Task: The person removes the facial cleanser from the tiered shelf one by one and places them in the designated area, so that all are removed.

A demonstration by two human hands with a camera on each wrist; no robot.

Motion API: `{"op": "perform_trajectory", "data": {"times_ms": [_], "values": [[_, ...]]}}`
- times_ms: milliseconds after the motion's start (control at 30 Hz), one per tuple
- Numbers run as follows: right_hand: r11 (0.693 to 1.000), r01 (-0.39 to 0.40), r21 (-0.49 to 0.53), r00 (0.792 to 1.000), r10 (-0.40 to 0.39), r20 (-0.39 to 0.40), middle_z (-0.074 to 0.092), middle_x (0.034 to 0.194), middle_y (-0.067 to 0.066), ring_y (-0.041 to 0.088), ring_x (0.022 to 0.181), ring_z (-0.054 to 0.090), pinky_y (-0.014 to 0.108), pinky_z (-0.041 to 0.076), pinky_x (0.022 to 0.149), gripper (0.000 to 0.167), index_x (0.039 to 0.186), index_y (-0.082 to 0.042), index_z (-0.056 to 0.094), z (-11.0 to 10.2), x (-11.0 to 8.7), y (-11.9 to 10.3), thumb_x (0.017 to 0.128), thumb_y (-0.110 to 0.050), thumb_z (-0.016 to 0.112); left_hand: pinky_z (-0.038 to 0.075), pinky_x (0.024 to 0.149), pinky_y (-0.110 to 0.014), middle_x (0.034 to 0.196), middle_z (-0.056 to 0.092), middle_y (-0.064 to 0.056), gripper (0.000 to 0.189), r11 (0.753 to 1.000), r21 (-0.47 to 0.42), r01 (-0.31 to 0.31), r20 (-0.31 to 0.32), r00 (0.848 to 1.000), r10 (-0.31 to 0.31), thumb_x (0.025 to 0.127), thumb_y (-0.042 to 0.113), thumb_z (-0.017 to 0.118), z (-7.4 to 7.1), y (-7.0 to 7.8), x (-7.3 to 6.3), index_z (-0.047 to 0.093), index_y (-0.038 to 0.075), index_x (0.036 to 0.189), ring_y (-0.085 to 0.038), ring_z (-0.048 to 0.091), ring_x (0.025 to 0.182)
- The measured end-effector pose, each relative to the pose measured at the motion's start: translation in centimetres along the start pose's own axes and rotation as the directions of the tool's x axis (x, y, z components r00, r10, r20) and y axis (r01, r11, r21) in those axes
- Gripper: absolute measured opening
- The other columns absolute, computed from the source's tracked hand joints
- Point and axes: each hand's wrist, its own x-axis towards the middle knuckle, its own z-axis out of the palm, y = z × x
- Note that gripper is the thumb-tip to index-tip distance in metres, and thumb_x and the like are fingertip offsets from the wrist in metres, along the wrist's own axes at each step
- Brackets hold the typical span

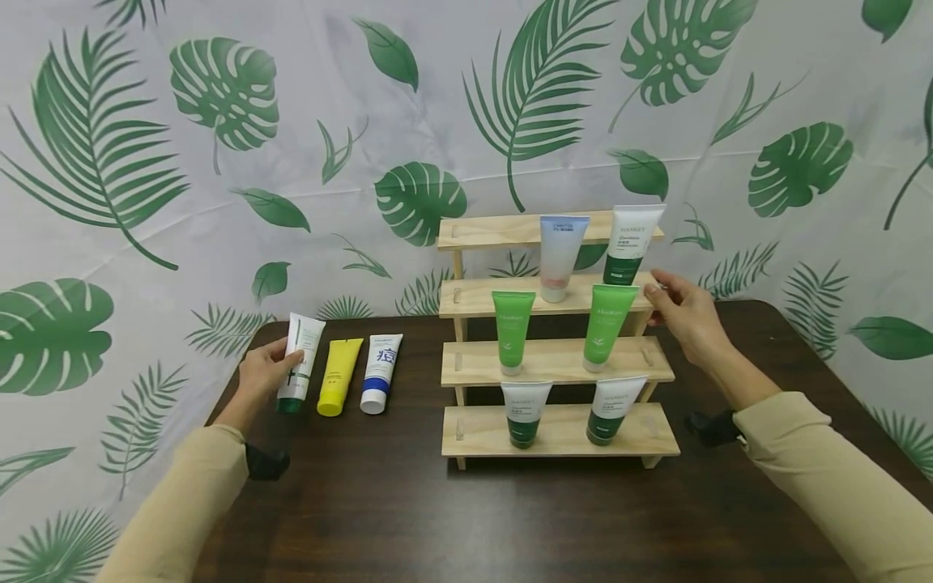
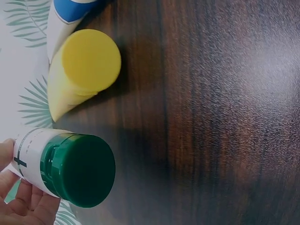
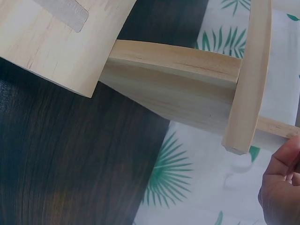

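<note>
A white tube with a dark green cap (image 1: 304, 340) is in my left hand (image 1: 264, 374), at the table's left side, thumb on its front. The left wrist view shows its green cap (image 2: 86, 171) close up, with the fingers round the white body. Beside it lie a yellow tube (image 1: 339, 376) and a white tube with a blue band (image 1: 382, 372). My right hand (image 1: 688, 312) grips the right end of the tiered wooden rack (image 1: 474, 295) at its second shelf from the top. In the right wrist view the fingertips (image 3: 281, 164) meet a wooden bar; their far side is hidden.
On the rack stand a pale blue-pink tube (image 1: 561, 257), a large white-and-green tube (image 1: 631, 243), two green tubes (image 1: 513, 328) and two small white-and-green tubes (image 1: 526, 411). Behind the dark wooden table (image 1: 437, 526) hangs a leaf-patterned cloth (image 1: 306, 81).
</note>
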Motion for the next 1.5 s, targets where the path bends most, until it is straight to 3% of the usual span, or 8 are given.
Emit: {"op": "perform_trajectory", "data": {"times_ms": [200, 533, 967, 1500], "values": [[1.000, -0.003, -0.007, 1.000, 0.003, 0.000, 0.046, 0.093, -0.003, 0.000, 0.075, 0.047, 0.013, 0.050, 0.061, 0.058, 0.145, 0.004, 0.028, 0.0, -0.1, 0.0, 0.100, -0.029, 0.043, 0.054, 0.073, -0.040, 0.124, 0.056, -0.027, 0.055, 0.999, 0.027, 0.043, 0.012, 0.999, -0.043, 0.094, 0.026, 0.056, 0.5, -0.7, 0.5, 0.040, 0.000, 0.140, -0.031, 0.057, 0.093], [1.000, -0.005, -0.013, 1.000, 0.005, -0.004, 0.046, 0.095, -0.001, 0.000, 0.076, 0.046, 0.013, 0.050, 0.062, 0.058, 0.145, 0.004, 0.027, 0.2, 0.1, 0.2, 0.100, -0.029, 0.043, 0.051, 0.083, -0.045, 0.130, 0.051, -0.028, 0.054, 0.994, 0.063, 0.085, 0.029, 0.996, -0.087, 0.094, 0.026, 0.054, 0.8, -1.1, 0.5, 0.041, -0.002, 0.138, -0.034, 0.051, 0.104], [1.000, -0.004, -0.014, 1.000, 0.004, -0.005, 0.045, 0.095, -0.001, 0.000, 0.073, 0.047, 0.012, 0.050, 0.062, 0.059, 0.145, 0.004, 0.027, 0.2, 0.0, 0.1, 0.100, -0.030, 0.043, 0.045, 0.088, -0.048, 0.132, 0.046, -0.031, 0.055, 0.983, 0.126, 0.135, 0.070, 0.987, -0.144, 0.095, 0.030, 0.051, 1.1, -1.7, 1.0, 0.041, -0.003, 0.138, -0.038, 0.046, 0.107], [1.000, -0.003, -0.012, 1.000, 0.003, -0.008, 0.046, 0.094, -0.004, 0.000, 0.071, 0.048, 0.013, 0.050, 0.061, 0.058, 0.145, 0.004, 0.028, 0.1, 0.0, 0.1, 0.100, -0.029, 0.043, 0.037, 0.096, -0.055, 0.134, 0.044, -0.032, 0.052, 0.987, 0.128, 0.101, 0.009, 0.995, -0.103, 0.095, 0.028, 0.050, 1.4, -2.3, 1.2, 0.044, -0.005, 0.135, -0.045, 0.041, 0.116]]}}
